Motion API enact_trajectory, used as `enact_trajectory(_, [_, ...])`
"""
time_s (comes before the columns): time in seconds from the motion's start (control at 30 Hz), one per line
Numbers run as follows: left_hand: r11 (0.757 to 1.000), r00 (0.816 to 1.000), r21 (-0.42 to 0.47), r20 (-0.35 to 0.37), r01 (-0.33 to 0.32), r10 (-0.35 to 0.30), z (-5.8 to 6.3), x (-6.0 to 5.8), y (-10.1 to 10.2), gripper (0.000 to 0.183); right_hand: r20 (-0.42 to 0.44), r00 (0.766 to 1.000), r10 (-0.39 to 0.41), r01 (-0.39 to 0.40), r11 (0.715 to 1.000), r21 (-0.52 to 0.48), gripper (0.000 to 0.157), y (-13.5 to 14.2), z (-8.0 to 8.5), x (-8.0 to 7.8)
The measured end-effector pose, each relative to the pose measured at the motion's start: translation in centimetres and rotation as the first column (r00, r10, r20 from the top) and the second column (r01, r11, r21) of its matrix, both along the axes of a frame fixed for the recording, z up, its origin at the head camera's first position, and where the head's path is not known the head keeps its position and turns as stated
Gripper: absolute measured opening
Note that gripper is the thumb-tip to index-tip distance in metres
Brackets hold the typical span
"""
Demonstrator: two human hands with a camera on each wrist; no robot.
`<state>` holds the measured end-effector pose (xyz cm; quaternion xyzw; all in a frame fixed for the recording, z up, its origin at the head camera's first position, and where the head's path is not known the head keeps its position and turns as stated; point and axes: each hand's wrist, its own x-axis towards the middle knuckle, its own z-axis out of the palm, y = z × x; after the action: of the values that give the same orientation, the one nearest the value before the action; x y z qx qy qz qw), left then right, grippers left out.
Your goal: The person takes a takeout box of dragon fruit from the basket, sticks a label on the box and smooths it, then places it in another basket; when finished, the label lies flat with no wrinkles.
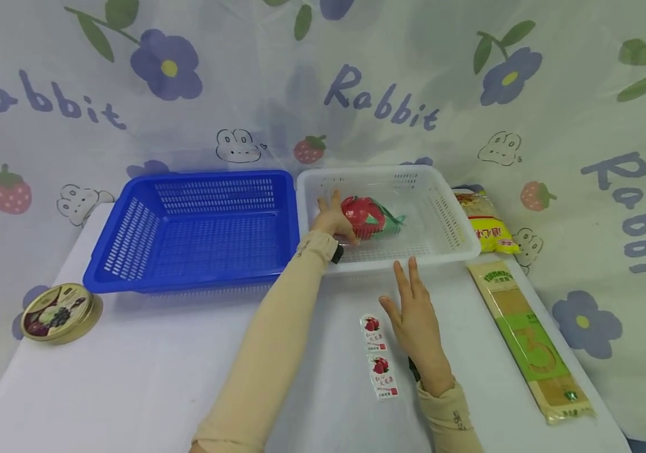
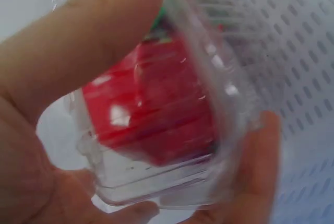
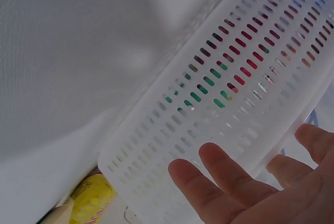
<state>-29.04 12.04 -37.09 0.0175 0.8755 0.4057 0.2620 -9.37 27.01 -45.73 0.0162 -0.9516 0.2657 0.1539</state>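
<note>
My left hand (image 1: 331,221) reaches into the white plastic basket (image 1: 440,220) and grips a clear plastic clamshell box (image 2: 175,187), its thumb on one side and fingers on the other. Inside the box is a red dragon fruit (image 2: 156,104) with green scales, lying on its side in the head view. My right hand (image 1: 416,321) hovers over the table just in front of the basket, fingers spread and holding nothing. Beside it on the table lie two dragon fruit labels, an upper label (image 1: 374,333) and a lower label (image 1: 383,379).
Left of the white basket stands a blue basket (image 1: 223,242). A round gold tin (image 1: 61,313) sits at its front left corner. A yellow snack bag (image 1: 484,220) leans near the white basket's right side, and a long pack of noodles (image 1: 532,343) lies along the right table edge.
</note>
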Motion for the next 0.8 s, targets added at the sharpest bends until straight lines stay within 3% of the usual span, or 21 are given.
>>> enact_trajectory(0.3, [0.993, 0.999, 0.11, -0.013, -0.033, 0.035, 0.2, -0.4, 0.5, 0.115, -0.045, 0.999, -0.003, 0.004, 1.0, 0.018, 0.07, 0.1, -0.5, -0.3])
enact_trajectory(0.53, [0.999, 0.988, 0.034, -0.15, -0.018, 0.023, 0.2, -0.4, 0.8, 0.107, -0.12, 0.993, -0.014, 0.032, 0.988, 0.15, 0.071, -0.1, -0.1, -1.2])
enact_trajectory(0.8, [0.996, 0.979, -0.092, -0.204, -0.012, -0.007, 1.0, 0.5, 1.5, 0.117, -0.127, 0.991, -0.034, 0.052, 0.988, 0.148, 0.069, 0.1, 0.3, -2.1])
